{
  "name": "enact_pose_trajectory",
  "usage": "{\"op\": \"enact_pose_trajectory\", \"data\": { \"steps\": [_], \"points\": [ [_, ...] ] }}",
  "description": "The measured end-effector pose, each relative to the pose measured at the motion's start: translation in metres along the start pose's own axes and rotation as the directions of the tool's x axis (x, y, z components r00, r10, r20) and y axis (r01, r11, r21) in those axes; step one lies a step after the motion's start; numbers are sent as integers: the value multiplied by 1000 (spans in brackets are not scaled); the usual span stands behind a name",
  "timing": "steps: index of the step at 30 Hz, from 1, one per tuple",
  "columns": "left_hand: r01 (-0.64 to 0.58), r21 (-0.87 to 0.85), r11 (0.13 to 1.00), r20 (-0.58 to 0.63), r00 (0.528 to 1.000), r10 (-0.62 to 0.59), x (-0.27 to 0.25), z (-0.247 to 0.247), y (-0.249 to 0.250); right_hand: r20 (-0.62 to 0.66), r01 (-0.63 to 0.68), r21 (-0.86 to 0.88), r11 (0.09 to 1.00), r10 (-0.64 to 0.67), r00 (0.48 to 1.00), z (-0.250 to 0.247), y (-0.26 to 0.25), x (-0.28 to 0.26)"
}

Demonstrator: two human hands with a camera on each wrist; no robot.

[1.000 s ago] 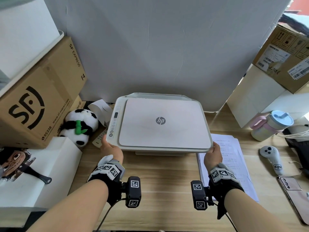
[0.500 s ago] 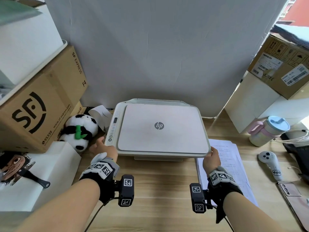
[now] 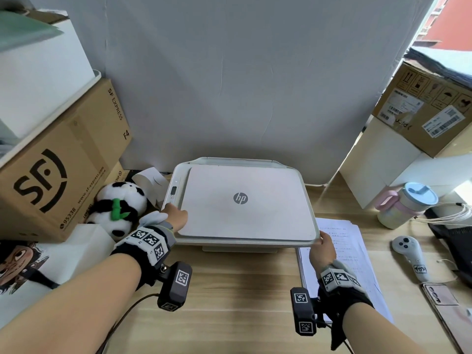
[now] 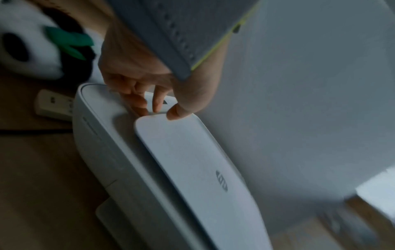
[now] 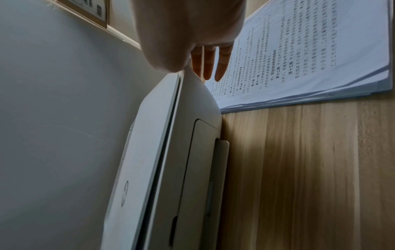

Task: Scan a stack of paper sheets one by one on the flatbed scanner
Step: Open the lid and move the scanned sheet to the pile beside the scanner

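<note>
The white HP flatbed scanner (image 3: 240, 200) stands mid-desk with its lid (image 4: 192, 160) down. My left hand (image 3: 176, 215) is at the lid's front left corner, beside the control panel. In the left wrist view its thumb lies on top of that corner and the curled fingers (image 4: 138, 104) tuck against the lid's edge. My right hand (image 3: 323, 247) rests at the scanner's front right corner. Its straight fingers (image 5: 205, 67) point down along the side of the scanner (image 5: 153, 152). The stack of printed sheets (image 3: 357, 251) lies flat on the desk to the scanner's right, also close behind the right hand (image 5: 299, 59).
A panda plush (image 3: 120, 208) and an SF cardboard box (image 3: 51, 180) crowd the scanner's left. A small white remote (image 4: 53, 106) lies beside the scanner. To the right are a lidded cup (image 3: 406, 205), a white controller (image 3: 411, 254), a phone (image 3: 444, 302) and stacked boxes (image 3: 429, 108).
My left hand has moved from the scanner's front left edge up onto the lid's corner. The right hand stays at the front right corner. The head view has tilted upward.
</note>
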State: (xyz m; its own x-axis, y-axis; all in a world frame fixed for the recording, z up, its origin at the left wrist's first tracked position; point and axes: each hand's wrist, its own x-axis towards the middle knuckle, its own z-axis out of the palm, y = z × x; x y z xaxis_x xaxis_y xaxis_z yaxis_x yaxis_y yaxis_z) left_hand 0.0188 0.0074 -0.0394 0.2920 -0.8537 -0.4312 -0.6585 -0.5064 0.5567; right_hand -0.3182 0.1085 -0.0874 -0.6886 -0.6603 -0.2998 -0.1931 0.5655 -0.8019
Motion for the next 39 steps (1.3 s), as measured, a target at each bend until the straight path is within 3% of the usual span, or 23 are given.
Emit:
{"op": "enact_pose_trajectory", "data": {
  "steps": [4, 6, 8, 11, 14, 17, 22, 25, 28, 34, 39],
  "points": [
    [-42, -294, 955, -98, 995, 14, 14, -22, 6, -29, -53, 239, 970, 62, 998, -3, -4, 7],
    [-114, -388, 914, -165, 985, 53, 22, -34, 17, -72, -13, 296, 955, 36, 997, -7, -13, 9],
    [-165, -519, 839, -197, 978, 71, 26, -44, 33, -126, 57, 308, 950, -18, 992, -9, -24, 12],
    [-242, -716, 654, -281, 959, 47, 29, -55, 59, -170, 122, 318, 940, -70, 983, -4, -40, 22],
    [-333, -791, 513, -355, 933, 58, 29, -67, 87, -116, 136, 333, 933, -103, 988, 5, -48, 32],
    [-384, -799, 463, -398, 915, 72, 38, -79, 112, -43, 135, 277, 951, -128, 991, 15, -54, 37],
    [-460, -717, 523, -421, 885, 200, 57, -83, 150, 44, 185, -49, 982, -183, 982, 26, -66, 40],
    [-456, -664, 593, -404, 886, 228, 68, -79, 165, 160, 250, -289, 924, -210, 964, 34, -72, 43],
    [-444, -614, 653, -380, 891, 248, 81, -78, 176, 186, 273, -450, 850, -209, 960, 43, -80, 47],
    [-413, -589, 695, -291, 910, 295, 92, -81, 175, 180, 239, -572, 785, -165, 970, 51, -86, 39],
    [-241, -586, 774, -159, 970, 183, 91, -74, 140, 187, 222, -562, 797, -139, 973, 52, -90, 41]
  ]
}}
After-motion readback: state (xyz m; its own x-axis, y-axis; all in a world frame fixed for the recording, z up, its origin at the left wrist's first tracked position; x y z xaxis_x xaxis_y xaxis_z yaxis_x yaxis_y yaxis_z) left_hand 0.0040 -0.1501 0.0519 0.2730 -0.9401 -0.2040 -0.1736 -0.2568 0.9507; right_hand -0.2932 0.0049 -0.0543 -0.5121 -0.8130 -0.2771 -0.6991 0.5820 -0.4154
